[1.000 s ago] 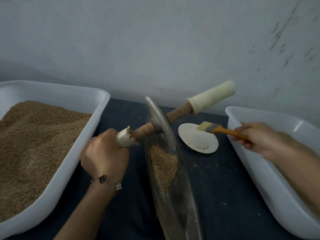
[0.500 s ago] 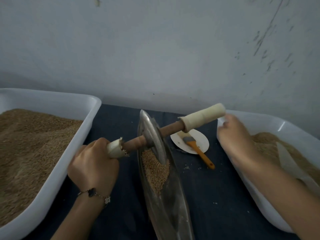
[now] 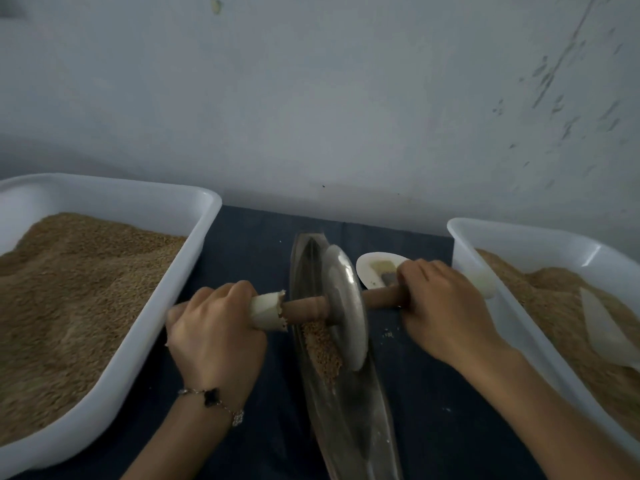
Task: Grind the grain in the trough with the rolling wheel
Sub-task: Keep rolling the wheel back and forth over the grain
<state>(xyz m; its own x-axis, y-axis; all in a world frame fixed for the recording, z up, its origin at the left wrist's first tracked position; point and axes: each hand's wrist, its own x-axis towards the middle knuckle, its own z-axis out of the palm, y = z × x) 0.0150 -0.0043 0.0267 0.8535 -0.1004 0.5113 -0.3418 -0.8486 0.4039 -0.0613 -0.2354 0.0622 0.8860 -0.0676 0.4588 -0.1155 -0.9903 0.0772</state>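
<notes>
Vs. half a second back: the right hand (image 3: pixel 446 310) has been moved off the right tub's rim and is now curled round the right end of the axle (image 3: pixel 382 296); the pale wrap on that end is mostly covered, with only its tip seen past the knuckles. The axle has been levelled out from its earlier tilt and now lies roughly horizontal across the trough (image 3: pixel 349 420). The brush (image 3: pixel 384 273) is now seen lying on the small white dish (image 3: pixel 369 268), partly hidden behind the right hand; a second back it was held in that hand.

The left hand (image 3: pixel 214 330) is clamped on the left wrapped handle (image 3: pixel 266 311), same grip as before, with a bracelet (image 3: pixel 214 400) worn on the wrist.

Rolling wheel (image 3: pixel 346 306): a dull metal disc, set upright in the trough, towards its far half, with a brown wooden axle through the centre. Trough: long, narrow, boat-shaped metal, laid near-to-far on the dark cloth (image 3: pixel 256 244) between the two tubs. Grain (image 3: pixel 320 351): a small tan heap inside the trough, just left of and against the wheel's near edge. A few loose grains are scattered on the cloth right of the trough.

Left white tub (image 3: pixel 194 244) is heaped with grain; right white tub (image 3: pixel 464 244) is also part-filled, with a pale scoop (image 3: pixel 602 323) lying in it.
</notes>
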